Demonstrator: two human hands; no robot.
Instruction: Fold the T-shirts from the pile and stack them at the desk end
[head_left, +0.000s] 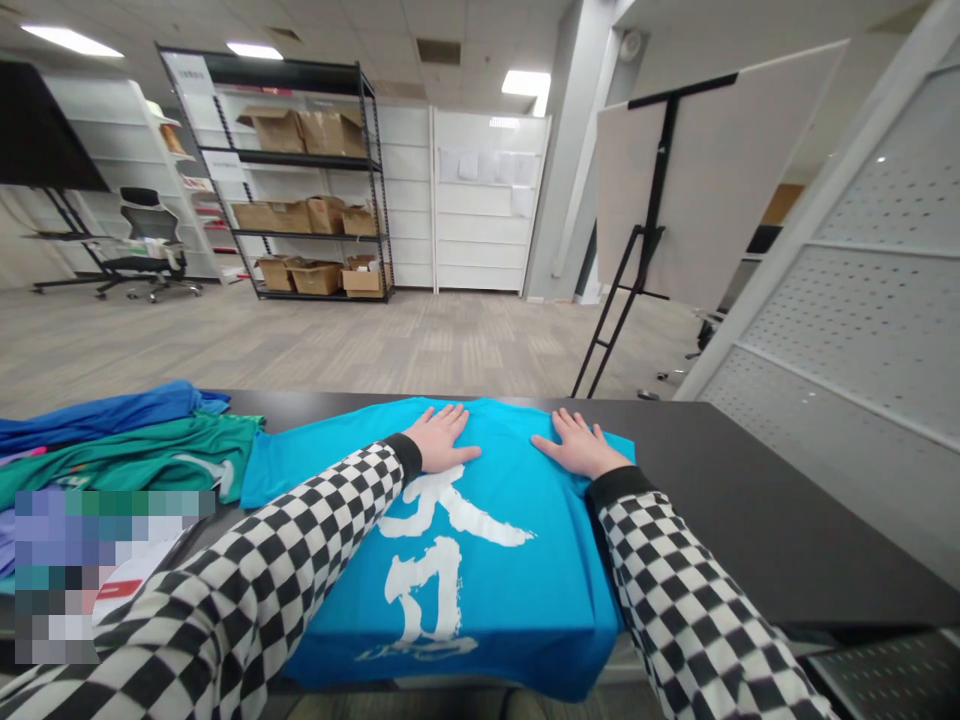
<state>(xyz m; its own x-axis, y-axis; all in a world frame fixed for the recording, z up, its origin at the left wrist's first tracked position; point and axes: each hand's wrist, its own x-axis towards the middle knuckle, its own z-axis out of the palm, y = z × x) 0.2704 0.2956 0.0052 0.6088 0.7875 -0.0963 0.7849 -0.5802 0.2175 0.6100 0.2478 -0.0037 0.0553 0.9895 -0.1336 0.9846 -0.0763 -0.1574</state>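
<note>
A bright blue T-shirt (517,590) with white brush-style characters lies spread over the dark table, its lower part hanging past the near edge. My left hand (441,440) rests flat on the upper part of the shirt, fingers spread. To the right, my right hand (577,445) also lies palm down on the cloth, close to the right sleeve, fingers apart. Neither hand grips anything. My left forearm, in a checkered sleeve, covers part of the shirt's left side and print.
Heaped clothes, among them a green garment (150,450) and a darker blue garment (112,415), lie on the table's left. The dark tabletop (750,500) extends right, beside a perforated white panel (892,270). Beyond stand a board on an easel (675,190) and a shelf with cardboard boxes (315,275).
</note>
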